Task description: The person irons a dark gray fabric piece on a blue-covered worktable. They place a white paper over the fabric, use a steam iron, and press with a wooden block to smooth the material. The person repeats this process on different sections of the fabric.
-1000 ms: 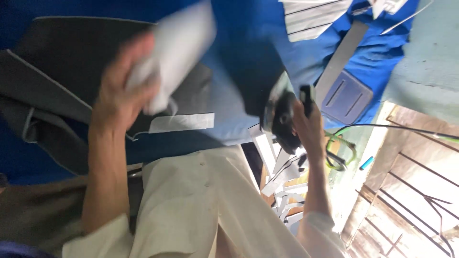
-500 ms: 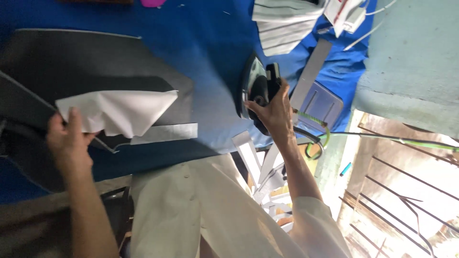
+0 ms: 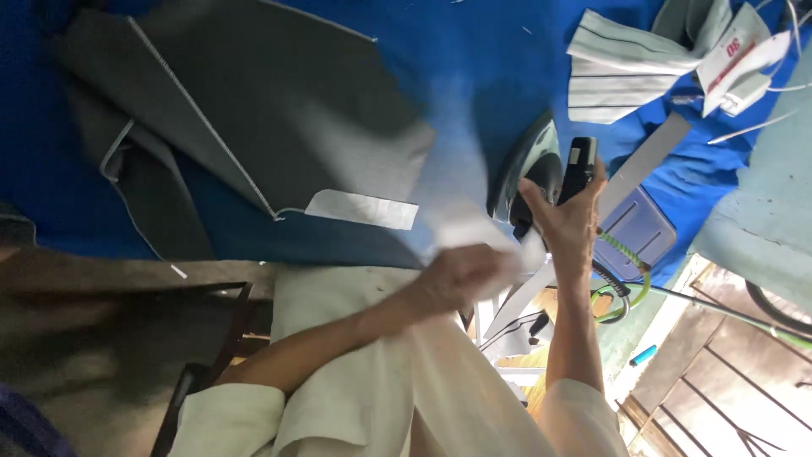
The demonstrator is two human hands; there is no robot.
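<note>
Right hand [image 3: 568, 222] gripping iron handle [image 3: 578, 169], left hand [image 3: 461, 275] (blurred) seemingly closed on white cloth [image 3: 474, 233]

Striped fabric [image 3: 630, 72] is seen folded at the far edge of the blue worktop [image 3: 457, 59]; a grey tray [image 3: 639, 227] is set beside a ruler [image 3: 644, 162].

The desk [image 3: 474, 59] is covered in bright blue cloth. On it lies a dark grey fabric panel [image 3: 254, 118] with a pale stitched edge and a light grey strip [image 3: 362, 209] at its lower corner. Right of the panel stands a black iron [image 3: 541, 169] — beyond it, a folded cloth [image 3: 626, 68], pale green-grey with thin dark stripes. The person's trousers [image 3: 381, 381] are cream.
</note>
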